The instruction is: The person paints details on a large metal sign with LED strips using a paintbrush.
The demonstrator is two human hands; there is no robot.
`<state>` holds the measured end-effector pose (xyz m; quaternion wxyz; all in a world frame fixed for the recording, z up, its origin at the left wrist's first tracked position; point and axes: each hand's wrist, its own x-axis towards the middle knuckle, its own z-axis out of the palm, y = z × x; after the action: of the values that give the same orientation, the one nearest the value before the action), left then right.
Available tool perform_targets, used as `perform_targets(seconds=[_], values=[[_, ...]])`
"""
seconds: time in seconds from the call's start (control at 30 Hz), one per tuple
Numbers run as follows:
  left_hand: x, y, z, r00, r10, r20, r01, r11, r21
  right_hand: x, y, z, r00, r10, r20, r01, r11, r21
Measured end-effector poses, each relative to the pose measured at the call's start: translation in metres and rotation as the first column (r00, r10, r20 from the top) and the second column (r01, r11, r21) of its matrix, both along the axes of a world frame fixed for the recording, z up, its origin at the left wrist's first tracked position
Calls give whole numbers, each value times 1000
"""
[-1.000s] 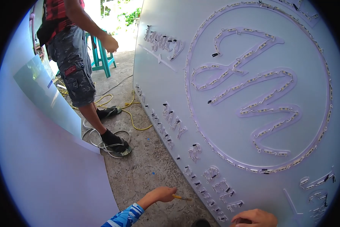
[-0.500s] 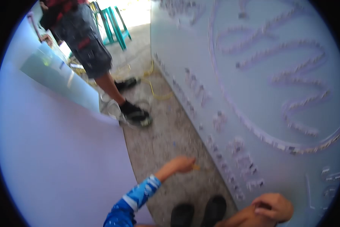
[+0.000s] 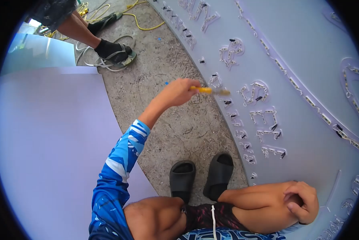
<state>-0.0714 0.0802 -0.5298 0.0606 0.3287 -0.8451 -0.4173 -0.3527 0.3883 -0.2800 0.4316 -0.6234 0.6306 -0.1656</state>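
A small brush (image 3: 218,92) with a yellow handle is gripped in my left hand (image 3: 180,92), its head over the near edge of the pale panel (image 3: 243,76) on the right. Its bristles are slightly blurred. My right hand (image 3: 303,202) rests at my right knee, fingers loosely curled, with a dark gap between thumb and fingers; I make out nothing in it. Small light modules (image 3: 325,119) joined by wires form letters and a long curve on the panel.
Another pale sheet (image 3: 59,136) spans the left side. Between the panels lies rough concrete floor (image 3: 167,128) with my dark sandals (image 3: 182,176). Another person's leg and sandal (image 3: 119,56) are at the upper left, beside white and yellow cables (image 3: 141,25).
My view has tilted down, bringing my legs and the near letters into fuller view. My left hand and the brush now appear higher in the picture, by the panel's edge.
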Motion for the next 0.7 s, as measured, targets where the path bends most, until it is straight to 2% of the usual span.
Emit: perform_targets(seconds=[0.07,0.1,0.13,0.2,0.23,0.27,0.33,0.4,0.43,0.47,0.5,0.53,0.57,0.6,0.63,0.7], values=[[-2,-4,-8,984,170,45,-170,985,-2,-4,3,0,1000,4,-17,-4,1000,0],[-3,-4,-16,979,198,46,-199,980,5,-5,3,-1,999,10,-37,-10,1000,-15],[-3,-4,-25,980,191,54,-192,981,19,-6,3,-1,999,4,-32,-4,1000,0],[0,-3,-44,910,213,356,-236,971,22,-6,3,-2,999,-39,-25,39,999,-20],[3,-2,-55,910,204,360,-230,973,32,-7,3,-3,999,-45,-24,45,999,-10],[7,-2,-66,886,186,426,-192,981,-29,-9,3,-3,999,-45,-24,45,999,-3],[6,-1,-59,853,170,493,-147,986,-85,-9,-1,-4,999,-45,-21,45,999,6],[7,-4,-50,952,163,260,-182,982,48,-8,-3,-4,999,-47,-18,47,999,4],[7,-9,-47,950,167,264,-186,981,48,-9,-3,-5,999,-42,-14,42,999,4],[7,-16,-45,958,258,123,-277,944,179,-11,-2,-6,999,-40,-15,40,999,8],[7,-21,-41,933,360,-8,-340,886,315,-13,-2,-7,999,-39,-16,39,999,10],[8,-24,-25,931,365,-6,-345,884,314,-13,-2,-7,999,-34,-13,34,999,11],[9,-29,-9,892,445,-79,-362,808,465,-13,-2,-7,998,-56,-12,56,998,26],[11,-31,0,838,528,-138,-351,715,605,-13,-2,-7,997,-79,-12,80,996,41],[15,-36,-2,768,585,-261,-250,648,719,-14,-3,-7,997,-74,-11,74,996,40],[16,-39,-7,728,612,-310,-216,634,743,-15,-2,-7,993,-121,-13,122,990,68]])
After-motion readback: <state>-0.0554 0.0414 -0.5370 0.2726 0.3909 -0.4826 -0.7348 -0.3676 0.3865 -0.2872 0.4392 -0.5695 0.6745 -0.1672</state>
